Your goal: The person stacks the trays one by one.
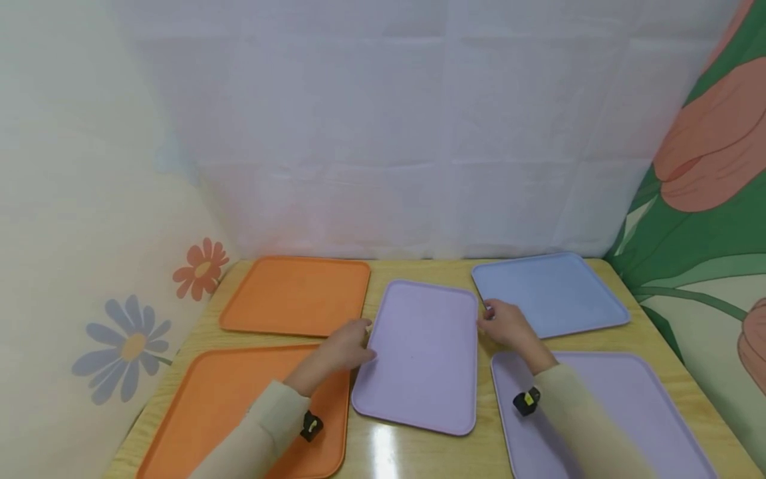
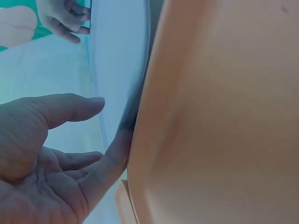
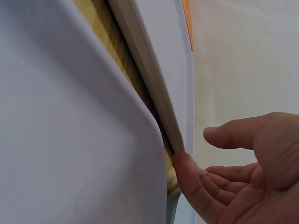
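Observation:
In the head view a small purple tray (image 1: pixel 419 352) lies upright-lengthwise at the middle of the table, between my two hands. Beside its left rim is my left hand (image 1: pixel 344 347); the left wrist view shows the index fingertip at the gap between this tray (image 2: pixel 119 51) and an orange tray (image 2: pixel 224 112), with the thumb raised apart. On the other side, my right hand (image 1: pixel 509 326) touches the small tray's right rim (image 3: pixel 154 79) with the index fingertip. Its thumb stands clear of the rim in the right wrist view. Neither hand pinches the tray.
Two orange trays lie on the left, one at the back (image 1: pixel 299 293) and one in front (image 1: pixel 239 392). A blue tray (image 1: pixel 553 293) is at back right, with a larger purple tray (image 1: pixel 604 399) in front of it. A white sheet (image 1: pixel 383 133) hangs behind the wooden table (image 1: pixel 383 452).

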The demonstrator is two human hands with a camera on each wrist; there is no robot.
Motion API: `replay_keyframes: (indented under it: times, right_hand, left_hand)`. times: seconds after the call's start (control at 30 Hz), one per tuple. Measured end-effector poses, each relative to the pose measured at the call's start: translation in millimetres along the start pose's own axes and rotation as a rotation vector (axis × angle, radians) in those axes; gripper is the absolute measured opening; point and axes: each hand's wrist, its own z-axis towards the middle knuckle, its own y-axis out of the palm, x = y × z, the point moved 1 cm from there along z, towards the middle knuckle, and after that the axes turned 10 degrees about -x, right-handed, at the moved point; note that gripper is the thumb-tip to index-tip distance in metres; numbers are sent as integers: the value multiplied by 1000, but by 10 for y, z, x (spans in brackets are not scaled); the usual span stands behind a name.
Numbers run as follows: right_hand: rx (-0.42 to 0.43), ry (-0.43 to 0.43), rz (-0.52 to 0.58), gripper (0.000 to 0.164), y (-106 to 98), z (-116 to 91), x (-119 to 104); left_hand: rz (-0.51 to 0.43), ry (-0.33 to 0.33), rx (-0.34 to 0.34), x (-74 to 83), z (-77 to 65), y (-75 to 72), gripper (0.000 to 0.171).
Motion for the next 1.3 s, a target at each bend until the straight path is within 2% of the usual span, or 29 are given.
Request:
replay_keyframes:
  times: [0.13,0.33,0.4,0.5,0.67,0.87,0.93,1.07,1.3]
  right_hand:
    - [-28,28,-28,56,56,6,-50]
    - [-42,3,-104,16,111,73,-107]
    - [-50,-4,-123,14,115,103,-117]
    - [-67,21,-127,10,112,152,-131]
    - [-84,69,-141,26,115,242,-150]
    - [-83,21,-151,19,124,303,-178]
    - [-81,12,-124,28,119,297,-172]
    - [-78,-1,-72,52,80,235,-132]
    - [-55,-93,-8,55,-83,15,-32]
  left_hand:
    - [16,0,-22,32,14,36,59]
    - [44,-40,-47,52,23,66,59]
    - [46,-41,-46,50,28,73,59]
    - [2,-35,-41,43,26,85,60]
    - [-119,-16,-38,21,12,121,69]
    - [-213,3,-7,28,-25,154,70]
    - [-234,2,-1,41,-32,157,69]
    - [-310,-20,-15,74,-32,161,72]
    - [-485,-99,-78,63,15,199,71]
